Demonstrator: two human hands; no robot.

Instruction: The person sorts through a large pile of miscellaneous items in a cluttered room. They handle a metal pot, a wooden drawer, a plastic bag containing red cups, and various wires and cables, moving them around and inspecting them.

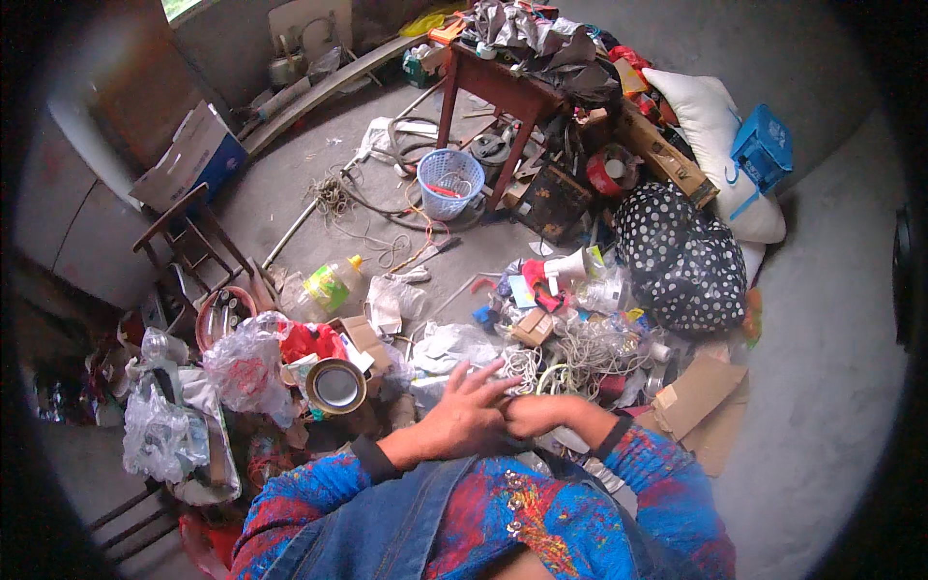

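Observation:
My left hand [467,413] is held in front of my body with its fingers spread, and nothing shows in it. Against its inner side rests my right hand [533,416], whose fingers are bent and partly hidden behind the left. Just beyond the hands lie white plastic bags [453,346] and a tangle of pale cord [591,348]. A roll of tape [336,386] lies to the left, next to an opened cardboard box [362,341]. Farther out, a white and red megaphone [558,274] lies on the heap.
A blue plastic basket [449,185] stands by a red wooden table [500,80]. A black polka-dot bag [678,257] and flattened cardboard [699,395] lie at right. At left are a wooden chair [192,225], a large plastic bottle [330,286] and bags. Hoses and rope cross the floor.

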